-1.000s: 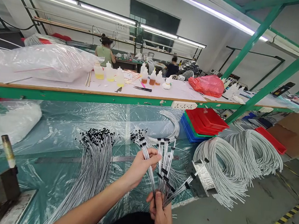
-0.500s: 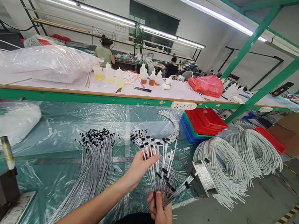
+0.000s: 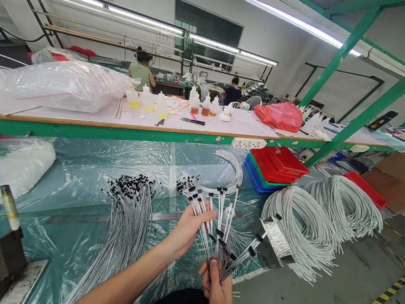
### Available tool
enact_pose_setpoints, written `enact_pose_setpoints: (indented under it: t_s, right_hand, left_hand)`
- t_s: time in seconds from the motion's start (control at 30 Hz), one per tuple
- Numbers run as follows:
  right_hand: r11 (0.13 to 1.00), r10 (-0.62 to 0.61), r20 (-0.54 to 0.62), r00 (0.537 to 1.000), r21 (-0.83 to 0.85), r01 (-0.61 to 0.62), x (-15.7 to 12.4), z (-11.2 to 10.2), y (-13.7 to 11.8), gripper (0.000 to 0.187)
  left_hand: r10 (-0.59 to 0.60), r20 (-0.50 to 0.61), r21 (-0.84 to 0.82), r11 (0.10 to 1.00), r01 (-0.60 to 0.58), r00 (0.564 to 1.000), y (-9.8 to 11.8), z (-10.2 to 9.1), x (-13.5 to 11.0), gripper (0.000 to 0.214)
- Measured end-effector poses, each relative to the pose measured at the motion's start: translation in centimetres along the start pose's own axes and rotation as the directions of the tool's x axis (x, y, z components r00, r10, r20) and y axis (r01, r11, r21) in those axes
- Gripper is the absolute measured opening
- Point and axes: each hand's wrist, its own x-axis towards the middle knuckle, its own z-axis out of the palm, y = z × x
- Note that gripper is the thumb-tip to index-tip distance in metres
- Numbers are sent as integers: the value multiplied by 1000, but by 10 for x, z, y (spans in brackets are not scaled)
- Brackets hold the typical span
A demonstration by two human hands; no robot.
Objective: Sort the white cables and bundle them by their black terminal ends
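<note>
A fanned bunch of thin grey cables [image 3: 220, 206] with black connector ends stands up between my hands. My right hand [image 3: 218, 287] is closed round its lower part, thumb on top. Higher up, my left hand [image 3: 190, 227] grips several of the cables on the left side of the fan, thumb pressed across them. Some cables splay out to the right, past my right hand. Left of my forearm lies a big bundle of grey cables [image 3: 127, 226] with black ends. Behind the fan rests a smaller bundle [image 3: 237, 167], curved, its black ends partly covered.
Stacked red, green and blue trays [image 3: 276, 164] stand at the back right, near coiled grey cables [image 3: 299, 223]. A steel ruler [image 3: 165, 216] lies on the plastic-covered bench. At left stands a metal fixture [image 3: 9, 248]. Bottles [image 3: 162, 106] line the shelf; two people sit beyond.
The fanned cable tips have shifted slightly to the left and spread a little differently. Both hands keep their hold in nearly the same place.
</note>
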Motion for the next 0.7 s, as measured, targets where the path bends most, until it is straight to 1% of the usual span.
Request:
enact_pose_setpoints:
  t_s: [0.13,0.27,0.43,0.7]
  right_hand:
    - [1000,-19,28,999,5,19,1,1,0,63]
    - [1000,-18,48,999,10,18,0,0,1,63]
    - [1000,-13,44,999,-1,13,0,0,3,64]
    - [1000,-18,53,998,6,17,0,-2,6,61]
  left_hand:
    - [-30,26,34,999,29,999,-1,-2,1,39]
    - [-34,28,18,999,34,999,-3,-3,4,46]
    - [-37,20,31,999,36,999,-3,-2,6,48]
    - [0,38,50,999,-1,999,-3,-2,6,38]
